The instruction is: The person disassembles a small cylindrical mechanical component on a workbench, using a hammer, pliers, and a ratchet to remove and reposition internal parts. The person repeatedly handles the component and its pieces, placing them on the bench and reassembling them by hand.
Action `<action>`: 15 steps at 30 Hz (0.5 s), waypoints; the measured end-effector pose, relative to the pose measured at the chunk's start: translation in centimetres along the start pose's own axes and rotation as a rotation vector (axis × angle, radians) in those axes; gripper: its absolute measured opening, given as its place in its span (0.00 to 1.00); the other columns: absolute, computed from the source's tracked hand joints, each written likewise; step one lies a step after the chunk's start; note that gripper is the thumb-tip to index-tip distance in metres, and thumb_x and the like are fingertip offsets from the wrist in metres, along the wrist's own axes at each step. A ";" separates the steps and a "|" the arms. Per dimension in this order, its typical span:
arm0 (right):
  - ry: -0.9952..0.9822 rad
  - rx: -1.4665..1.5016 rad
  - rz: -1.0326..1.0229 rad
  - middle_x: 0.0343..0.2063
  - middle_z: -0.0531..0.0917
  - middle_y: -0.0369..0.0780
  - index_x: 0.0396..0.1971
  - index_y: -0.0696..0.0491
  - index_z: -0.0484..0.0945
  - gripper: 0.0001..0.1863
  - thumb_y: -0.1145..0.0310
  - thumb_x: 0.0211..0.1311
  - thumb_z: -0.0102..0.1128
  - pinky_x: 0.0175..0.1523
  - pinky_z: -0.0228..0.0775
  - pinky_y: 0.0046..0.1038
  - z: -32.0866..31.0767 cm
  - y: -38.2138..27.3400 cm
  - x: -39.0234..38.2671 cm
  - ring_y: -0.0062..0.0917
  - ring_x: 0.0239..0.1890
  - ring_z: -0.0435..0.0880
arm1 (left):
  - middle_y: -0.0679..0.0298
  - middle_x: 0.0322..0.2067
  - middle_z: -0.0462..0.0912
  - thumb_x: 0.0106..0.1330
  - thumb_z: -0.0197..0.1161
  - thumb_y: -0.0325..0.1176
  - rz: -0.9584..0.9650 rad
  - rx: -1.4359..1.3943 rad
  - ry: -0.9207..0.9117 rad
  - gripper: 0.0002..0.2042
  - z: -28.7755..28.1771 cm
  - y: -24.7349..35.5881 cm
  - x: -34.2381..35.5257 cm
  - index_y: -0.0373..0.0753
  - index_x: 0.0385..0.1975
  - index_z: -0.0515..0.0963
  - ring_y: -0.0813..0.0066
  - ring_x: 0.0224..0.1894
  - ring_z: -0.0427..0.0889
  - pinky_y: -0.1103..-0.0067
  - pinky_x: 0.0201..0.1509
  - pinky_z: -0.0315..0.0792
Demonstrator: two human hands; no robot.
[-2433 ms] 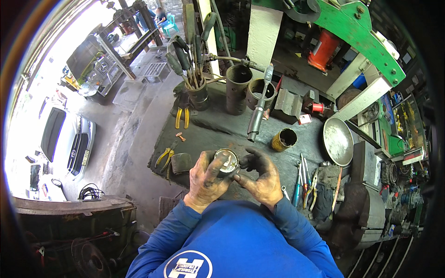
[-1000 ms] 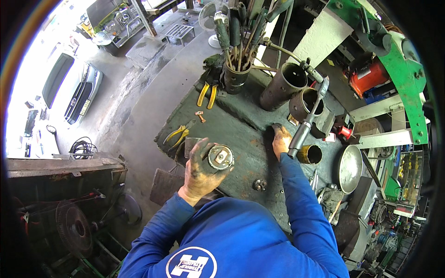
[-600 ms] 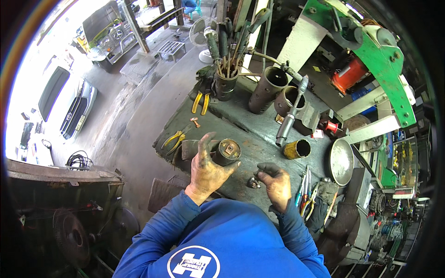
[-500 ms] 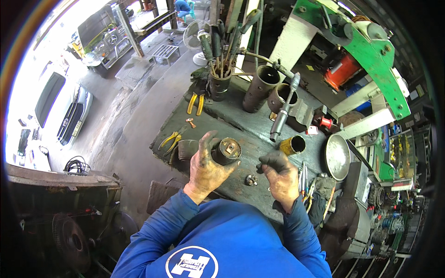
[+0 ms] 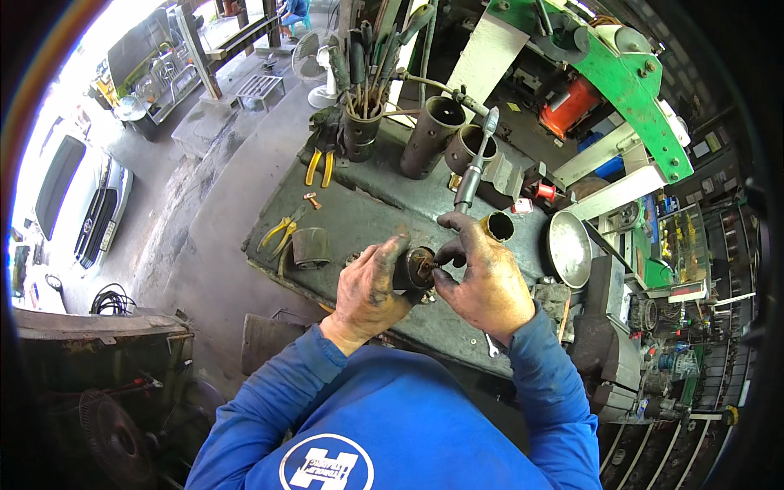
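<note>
In my left hand I hold a short dark metal cylinder, tilted so that its end face with a copper-coloured piece in the middle turns right. My right hand reaches across to that face, thumb and fingers pinched together at its centre. Whatever sits between the fingertips is too small and dark to name. Both hands are blackened with grease. Beyond my right hand stands an open-topped yellow tube. To the left of my left hand sits another short metal cylinder.
Yellow-handled pliers, a second pair and a small copper piece lie on the dark workbench. Behind stand a can of tools and a tall pipe. A metal bowl lies right; a wrench near the front.
My right hand has moved left and inward to the cylinder's end face. The cylinder has tipped from facing up to facing right. The whole view has shifted slightly.
</note>
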State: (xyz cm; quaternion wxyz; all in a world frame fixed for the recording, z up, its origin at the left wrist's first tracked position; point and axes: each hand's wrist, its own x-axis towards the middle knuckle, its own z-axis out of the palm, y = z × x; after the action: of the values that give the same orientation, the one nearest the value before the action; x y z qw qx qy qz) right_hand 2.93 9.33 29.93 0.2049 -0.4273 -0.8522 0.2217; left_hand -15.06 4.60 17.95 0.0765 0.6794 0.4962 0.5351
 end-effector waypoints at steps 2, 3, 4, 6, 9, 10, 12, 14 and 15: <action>-0.019 -0.012 0.013 0.39 0.91 0.45 0.64 0.53 0.70 0.36 0.75 0.55 0.76 0.48 0.81 0.39 0.1 -0.2 -0.1 0.42 0.41 0.90 | 0.52 0.50 0.87 0.46 0.85 0.29 -0.002 -0.016 -0.013 0.40 -0.2 0.1 -0.2 0.34 0.62 0.73 0.51 0.48 0.90 0.66 0.50 0.86; -0.026 -0.005 0.006 0.39 0.91 0.45 0.64 0.53 0.70 0.36 0.74 0.55 0.76 0.48 0.81 0.40 0.1 -0.2 -0.2 0.42 0.41 0.90 | 0.51 0.51 0.87 0.46 0.85 0.29 0.000 -0.020 -0.020 0.40 -0.2 0.1 -0.3 0.34 0.62 0.73 0.51 0.48 0.90 0.66 0.51 0.85; -0.039 -0.002 0.015 0.39 0.91 0.45 0.64 0.53 0.70 0.36 0.74 0.55 0.76 0.48 0.81 0.40 0.1 -0.3 -0.3 0.43 0.41 0.90 | 0.51 0.51 0.87 0.46 0.85 0.29 -0.004 -0.025 -0.022 0.40 -0.3 0.2 -0.3 0.34 0.62 0.73 0.51 0.48 0.90 0.66 0.51 0.85; -0.059 -0.006 0.023 0.40 0.91 0.46 0.65 0.53 0.70 0.36 0.74 0.55 0.76 0.49 0.81 0.40 0.1 -0.6 -0.5 0.43 0.42 0.90 | 0.51 0.50 0.87 0.46 0.85 0.29 -0.013 -0.029 -0.028 0.40 -0.4 0.2 -0.5 0.34 0.62 0.73 0.50 0.48 0.90 0.66 0.51 0.85; -0.069 -0.033 0.015 0.40 0.91 0.47 0.65 0.52 0.70 0.36 0.74 0.55 0.76 0.49 0.81 0.41 0.3 -0.9 -0.6 0.44 0.43 0.90 | 0.51 0.50 0.87 0.46 0.85 0.29 -0.005 -0.045 -0.019 0.40 -0.3 0.2 -0.8 0.34 0.63 0.72 0.49 0.48 0.90 0.65 0.52 0.85; -0.065 -0.045 0.006 0.40 0.91 0.47 0.65 0.52 0.70 0.36 0.74 0.55 0.76 0.50 0.81 0.41 0.5 -1.0 -0.5 0.44 0.43 0.90 | 0.51 0.51 0.87 0.47 0.86 0.30 -0.010 -0.052 -0.022 0.41 -0.3 0.1 -0.9 0.34 0.63 0.71 0.50 0.49 0.90 0.65 0.52 0.85; -0.055 -0.060 -0.008 0.40 0.91 0.47 0.65 0.52 0.70 0.37 0.74 0.55 0.75 0.50 0.81 0.41 0.7 -1.2 -0.5 0.45 0.44 0.90 | 0.51 0.51 0.87 0.48 0.86 0.30 -0.016 -0.066 -0.026 0.42 -0.1 0.0 -1.2 0.35 0.65 0.70 0.51 0.49 0.90 0.65 0.52 0.86; -0.047 -0.071 -0.019 0.40 0.91 0.47 0.65 0.52 0.70 0.37 0.74 0.55 0.75 0.51 0.81 0.42 0.8 -1.4 -0.5 0.45 0.45 0.90 | 0.52 0.51 0.87 0.49 0.87 0.31 -0.042 -0.115 -0.019 0.45 0.1 -0.1 -1.4 0.36 0.67 0.67 0.52 0.49 0.90 0.66 0.53 0.85; -0.045 -0.068 -0.019 0.40 0.91 0.47 0.66 0.52 0.70 0.37 0.74 0.55 0.75 0.51 0.81 0.42 0.9 -1.5 -0.5 0.45 0.45 0.90 | 0.52 0.51 0.88 0.50 0.87 0.32 -0.053 -0.137 -0.015 0.46 0.1 -0.1 -1.5 0.36 0.68 0.65 0.52 0.49 0.91 0.66 0.53 0.85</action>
State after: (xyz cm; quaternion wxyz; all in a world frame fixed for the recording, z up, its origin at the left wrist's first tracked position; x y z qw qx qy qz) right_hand 1.74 7.92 29.99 0.1732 -0.4208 -0.8676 0.2005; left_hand -14.90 3.58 16.88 0.1410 0.6632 0.4757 0.5604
